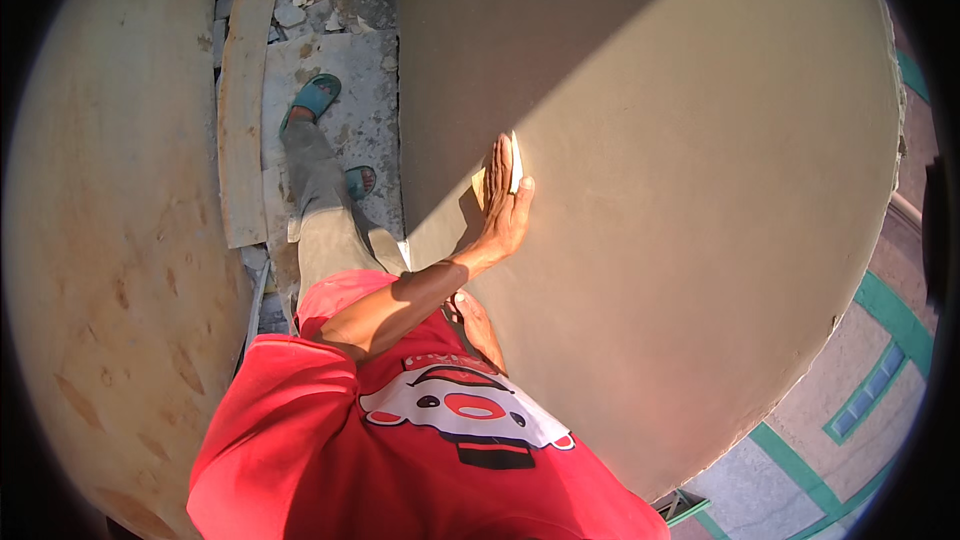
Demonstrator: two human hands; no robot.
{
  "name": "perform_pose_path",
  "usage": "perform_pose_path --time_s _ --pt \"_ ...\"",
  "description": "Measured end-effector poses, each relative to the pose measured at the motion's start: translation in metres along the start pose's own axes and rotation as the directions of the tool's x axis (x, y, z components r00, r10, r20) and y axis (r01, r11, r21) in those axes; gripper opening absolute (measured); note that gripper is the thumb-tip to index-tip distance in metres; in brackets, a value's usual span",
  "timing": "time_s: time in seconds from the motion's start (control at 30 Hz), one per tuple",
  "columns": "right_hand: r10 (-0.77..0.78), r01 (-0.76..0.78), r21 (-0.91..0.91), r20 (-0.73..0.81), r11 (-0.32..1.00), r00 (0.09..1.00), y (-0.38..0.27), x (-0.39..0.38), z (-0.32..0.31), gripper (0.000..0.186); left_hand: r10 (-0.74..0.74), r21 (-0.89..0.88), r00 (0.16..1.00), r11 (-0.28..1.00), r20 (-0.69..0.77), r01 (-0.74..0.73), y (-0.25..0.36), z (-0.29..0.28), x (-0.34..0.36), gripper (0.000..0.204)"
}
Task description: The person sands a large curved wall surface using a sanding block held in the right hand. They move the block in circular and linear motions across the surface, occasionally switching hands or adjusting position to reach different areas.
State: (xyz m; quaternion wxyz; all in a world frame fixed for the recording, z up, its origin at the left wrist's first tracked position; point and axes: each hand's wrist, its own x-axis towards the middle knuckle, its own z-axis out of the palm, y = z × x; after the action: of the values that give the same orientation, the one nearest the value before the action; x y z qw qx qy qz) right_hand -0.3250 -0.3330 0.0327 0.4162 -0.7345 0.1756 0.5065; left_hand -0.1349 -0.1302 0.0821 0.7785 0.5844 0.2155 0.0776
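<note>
Under the left hand (507,208), half-hidden pad (478,186)

A head-worn fisheye view, looking steeply down past the wearer's chest.
The lens, the left one of a side-by-side pair, sits above the red shirt (400,440), which lies nearest and fills the lower middle; the left hand (505,202), near the center, is farther off, and the sandals (318,92) look smaller at upper left. A smooth grey-brown surface (680,240) spreads across the right, its outer edge bowed by the wide lens, with a green-banded area (800,465) beyond it. Black corners frame the rounded field.
</note>
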Motion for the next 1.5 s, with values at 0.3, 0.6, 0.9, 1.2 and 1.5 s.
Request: perform_pose_path --time_s 0.3,0.6,0.9,1.2,1.5 --pt "0.03 -0.026 0.061 -0.062 0.998 0.998 -0.008 -0.017 0.006 0.055 0.227 0.05 0.964 0.971 0.137 -0.235 0.028 0.002 -0.034 0.081" --pt "0.03 -0.027 0.057 -0.056 0.998 0.998 0.007 -0.022 0.006 0.054 0.281 0.03 0.947 0.957 0.154 -0.289 0.048 0.007 -0.033 0.083" --pt "0.024 -0.021 0.061 -0.065 0.998 0.998 0.013 -0.026 0.006 0.054 0.325 0.052 0.938 0.942 0.117 -0.333 0.056 0.011 -0.026 0.08" --pt "-0.023 0.024 0.023 -0.044 0.999 0.999 0.023 -0.021 0.006 0.053 0.286 0.045 0.958 0.957 0.003 -0.286 0.057 0.008 -0.002 0.077" --pt "-0.225 0.212 -0.133 -0.09 0.968 0.97 0.044 0.01 0.0 0.053 0.126 0.031 0.992 0.992 -0.031 -0.125 0.062 0.009 0.031 0.078"
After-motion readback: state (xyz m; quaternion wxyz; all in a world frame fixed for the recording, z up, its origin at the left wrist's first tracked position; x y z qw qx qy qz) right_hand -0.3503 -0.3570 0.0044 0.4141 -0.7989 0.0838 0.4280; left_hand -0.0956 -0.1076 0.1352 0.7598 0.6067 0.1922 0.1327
